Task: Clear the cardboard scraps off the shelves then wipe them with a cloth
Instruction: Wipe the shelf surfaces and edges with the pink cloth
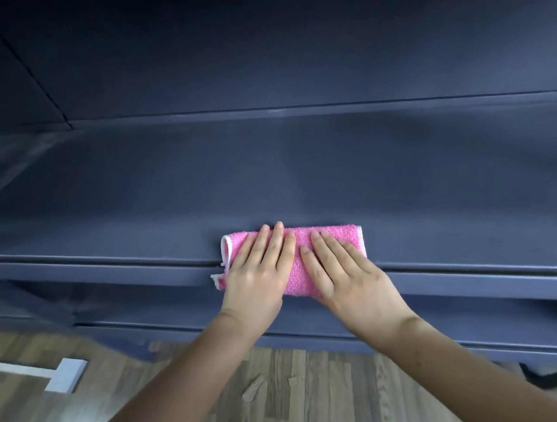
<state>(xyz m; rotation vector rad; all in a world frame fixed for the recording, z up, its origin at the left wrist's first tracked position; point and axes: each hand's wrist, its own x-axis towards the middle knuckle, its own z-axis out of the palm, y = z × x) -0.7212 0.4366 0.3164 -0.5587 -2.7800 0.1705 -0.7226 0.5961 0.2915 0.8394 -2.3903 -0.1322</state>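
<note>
A folded pink cloth (331, 239) with a white edge lies across the front lip of a dark blue shelf (139, 207). My left hand (259, 272) presses flat on its left half, fingers together and pointing away from me. My right hand (345, 274) lies flat on its right half, fingers angled up and to the left. The cloth's near end hangs slightly over the shelf's front rail (101, 271). No cardboard scraps show on the shelf surface.
A higher blue shelf (313, 65) runs across the top of the view. Another shelf level (131, 312) sits below the rail. Wood-look flooring (290, 396) lies under me, with a white T-shaped piece (61, 373) at the lower left.
</note>
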